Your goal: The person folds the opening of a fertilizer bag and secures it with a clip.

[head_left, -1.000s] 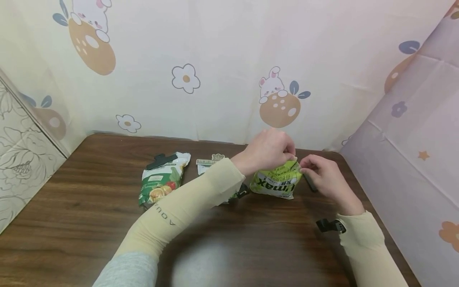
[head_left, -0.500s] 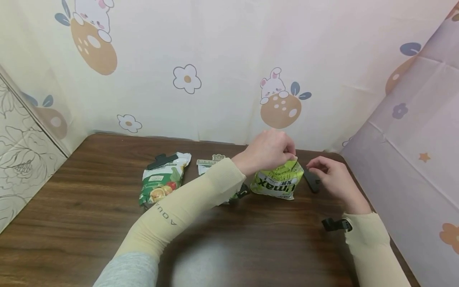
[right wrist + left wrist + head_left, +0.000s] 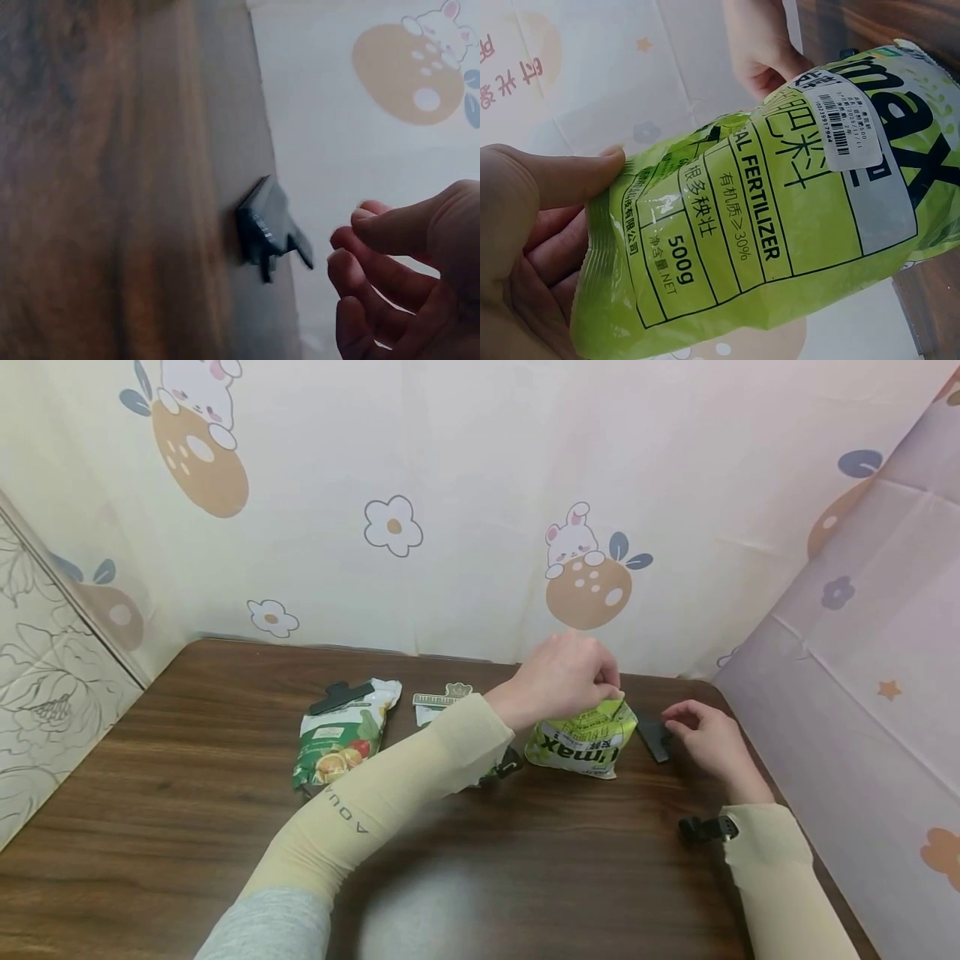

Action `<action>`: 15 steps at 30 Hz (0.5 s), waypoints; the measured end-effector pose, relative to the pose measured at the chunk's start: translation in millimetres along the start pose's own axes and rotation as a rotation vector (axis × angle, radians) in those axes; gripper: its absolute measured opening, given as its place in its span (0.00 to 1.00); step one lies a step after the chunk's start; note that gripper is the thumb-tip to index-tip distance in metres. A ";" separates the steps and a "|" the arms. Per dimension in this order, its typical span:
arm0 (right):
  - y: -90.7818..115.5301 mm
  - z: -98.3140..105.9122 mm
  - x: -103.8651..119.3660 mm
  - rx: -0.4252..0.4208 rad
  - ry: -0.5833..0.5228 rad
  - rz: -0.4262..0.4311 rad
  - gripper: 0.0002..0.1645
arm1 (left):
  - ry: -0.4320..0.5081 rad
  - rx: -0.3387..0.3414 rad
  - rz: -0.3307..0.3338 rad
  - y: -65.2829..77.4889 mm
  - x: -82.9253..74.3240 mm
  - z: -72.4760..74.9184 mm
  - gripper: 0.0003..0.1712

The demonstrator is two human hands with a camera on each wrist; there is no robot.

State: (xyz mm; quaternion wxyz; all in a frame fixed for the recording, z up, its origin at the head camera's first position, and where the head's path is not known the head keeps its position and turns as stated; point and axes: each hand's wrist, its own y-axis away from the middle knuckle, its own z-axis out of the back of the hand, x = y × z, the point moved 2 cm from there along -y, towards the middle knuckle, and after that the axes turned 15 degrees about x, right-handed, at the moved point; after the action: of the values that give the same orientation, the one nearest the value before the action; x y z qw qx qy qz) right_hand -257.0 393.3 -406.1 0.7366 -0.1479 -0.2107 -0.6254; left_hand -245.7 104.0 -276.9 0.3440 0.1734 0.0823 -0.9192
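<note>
In the head view, my left hand [image 3: 566, 677] pinches the top edge of a lime-green fertilizer bag [image 3: 577, 750], which stands on the table. The left wrist view shows the thumb on the near face of the bag [image 3: 727, 225] at its crimped end, with fingers behind. To the right of the bag, a black bag clip [image 3: 654, 741] lies on the table. My right hand [image 3: 708, 743] hovers just right of this clip with loosely bent fingers. In the right wrist view, a small gap separates the fingertips [image 3: 341, 259] from the clip [image 3: 266, 217].
A green and white bag [image 3: 341, 739] with fruit printed on it lies at the left, a black clip [image 3: 341, 696] across its top. Another bag, topped by a pale clip [image 3: 442, 697], is mostly hidden by my left forearm. A patterned curtain [image 3: 480, 527] hangs behind the table.
My right hand has left the bag's top corner and moved right to beside the black clip. The left hand keeps its pinch on the bag, nearly still.
</note>
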 end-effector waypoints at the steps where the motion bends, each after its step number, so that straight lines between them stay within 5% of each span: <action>1: -0.6 -0.9 -2.6 0.001 -0.007 -0.014 0.11 | -0.002 -0.001 0.000 0.1 0.0 -0.2 0.07; 7: -3.0 -4.3 -17.1 0.005 -0.032 -0.094 0.17 | 0.003 0.010 0.008 0.3 -0.3 -1.2 0.07; 15: -4.2 -11.1 -21.7 0.118 -0.114 -0.196 0.27 | 0.021 0.002 0.003 1.3 -0.5 -1.8 0.06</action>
State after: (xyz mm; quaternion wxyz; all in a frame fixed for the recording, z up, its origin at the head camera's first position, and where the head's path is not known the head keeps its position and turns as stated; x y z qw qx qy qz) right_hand -262.6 405.8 -426.7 0.6661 -0.1182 -0.3023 -0.6715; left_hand -244.0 103.8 -278.4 0.3445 0.1833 0.0849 -0.9168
